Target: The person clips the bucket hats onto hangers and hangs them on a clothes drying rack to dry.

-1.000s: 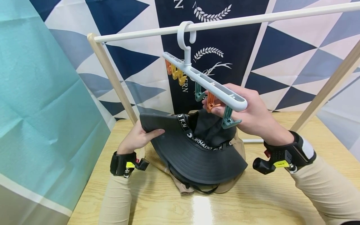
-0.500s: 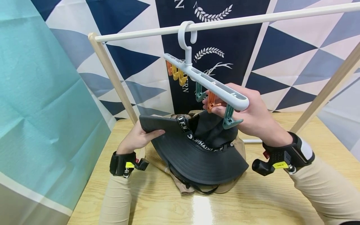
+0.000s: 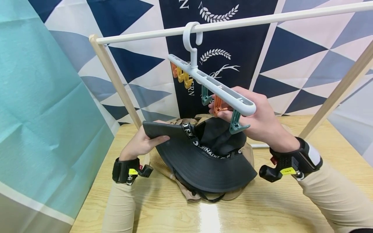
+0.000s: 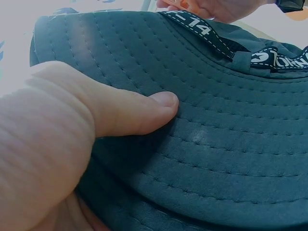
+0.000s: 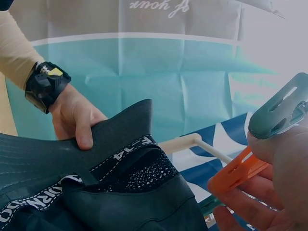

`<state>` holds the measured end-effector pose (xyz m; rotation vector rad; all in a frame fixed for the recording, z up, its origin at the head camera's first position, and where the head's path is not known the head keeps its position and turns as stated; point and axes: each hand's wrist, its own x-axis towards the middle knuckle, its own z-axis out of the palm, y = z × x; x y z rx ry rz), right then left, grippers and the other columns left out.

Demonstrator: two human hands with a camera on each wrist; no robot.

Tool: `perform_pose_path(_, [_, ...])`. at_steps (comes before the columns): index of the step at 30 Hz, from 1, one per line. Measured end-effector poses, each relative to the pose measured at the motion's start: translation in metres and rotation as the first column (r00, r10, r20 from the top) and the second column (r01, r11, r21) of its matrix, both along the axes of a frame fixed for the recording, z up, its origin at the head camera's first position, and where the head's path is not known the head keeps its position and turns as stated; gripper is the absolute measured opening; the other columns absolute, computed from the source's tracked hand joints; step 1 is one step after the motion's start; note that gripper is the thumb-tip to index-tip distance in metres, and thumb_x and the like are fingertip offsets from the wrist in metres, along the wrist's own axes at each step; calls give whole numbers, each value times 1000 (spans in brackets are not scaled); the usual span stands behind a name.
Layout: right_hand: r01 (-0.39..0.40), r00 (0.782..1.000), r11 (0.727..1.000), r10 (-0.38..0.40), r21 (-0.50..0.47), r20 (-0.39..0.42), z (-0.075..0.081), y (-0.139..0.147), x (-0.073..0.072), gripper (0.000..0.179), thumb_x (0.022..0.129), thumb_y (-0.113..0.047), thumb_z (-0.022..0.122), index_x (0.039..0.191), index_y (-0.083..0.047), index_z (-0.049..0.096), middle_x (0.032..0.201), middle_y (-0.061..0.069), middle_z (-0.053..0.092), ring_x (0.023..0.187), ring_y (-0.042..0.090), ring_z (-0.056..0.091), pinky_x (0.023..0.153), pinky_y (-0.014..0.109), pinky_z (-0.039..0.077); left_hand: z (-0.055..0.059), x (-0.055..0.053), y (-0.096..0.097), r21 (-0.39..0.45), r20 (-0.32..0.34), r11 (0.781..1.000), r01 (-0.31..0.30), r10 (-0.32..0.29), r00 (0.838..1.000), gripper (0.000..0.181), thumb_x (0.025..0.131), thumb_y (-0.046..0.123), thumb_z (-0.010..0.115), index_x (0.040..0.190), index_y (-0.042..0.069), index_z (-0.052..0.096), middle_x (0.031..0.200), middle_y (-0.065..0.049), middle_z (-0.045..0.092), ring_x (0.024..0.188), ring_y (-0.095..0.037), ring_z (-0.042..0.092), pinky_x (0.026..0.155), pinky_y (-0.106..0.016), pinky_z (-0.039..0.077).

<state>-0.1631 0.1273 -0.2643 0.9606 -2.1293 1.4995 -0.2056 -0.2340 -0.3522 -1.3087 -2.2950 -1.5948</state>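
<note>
A black wide-brimmed hat [image 3: 204, 168] with a lettered band is held tilted by my left hand [image 3: 138, 144]. In the left wrist view, the thumb [image 4: 139, 113] lies on the stitched brim [image 4: 226, 139], with the other fingers under it. My right hand [image 3: 256, 116] pinches an orange clip [image 3: 218, 106] on a pale hanger [image 3: 224, 90]. The right wrist view shows that orange clip [image 5: 238, 171] between thumb and fingers, apart from the hat. Teal clips [image 3: 237, 123] hang on either side of it.
The hanger hooks over a white rail [image 3: 247, 22] with wooden posts [image 3: 116, 81]. Yellow and orange clips [image 3: 180, 74] hang at its far end. Beneath the hat lies a tan fabric item [image 3: 164, 165] on the wooden table [image 3: 163, 213]. A patterned cloth [image 3: 140, 94] stands behind.
The hat's raised brim edge by my left hand has dropped slightly and turned more edge-on. My right hand keeps its pinch on the orange clip, almost still.
</note>
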Motion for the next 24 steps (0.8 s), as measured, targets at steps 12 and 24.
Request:
perform_pose_path(12, [-83,997,996,83,-34,-7,2,-4,-2,31,95,2,85,125,-2,78,105,0,83,97,14,76,92,27,55,-1,-2,9,-8,-14,1000,2,-2,1000,29,96,-18,72,124,-13,74,118,-9,81,100,-2,72,91,-24,62])
perform_pose_path(24, [-94,995,995,92,-36,-38,-1,-7,-5,32,94,1,87,124,2,77,104,-3,84,94,12,75,87,27,53,-5,-3,9,15,-20,1000,7,-6,1000,26,95,-19,72,120,-12,75,113,-5,81,98,-2,72,89,-24,62])
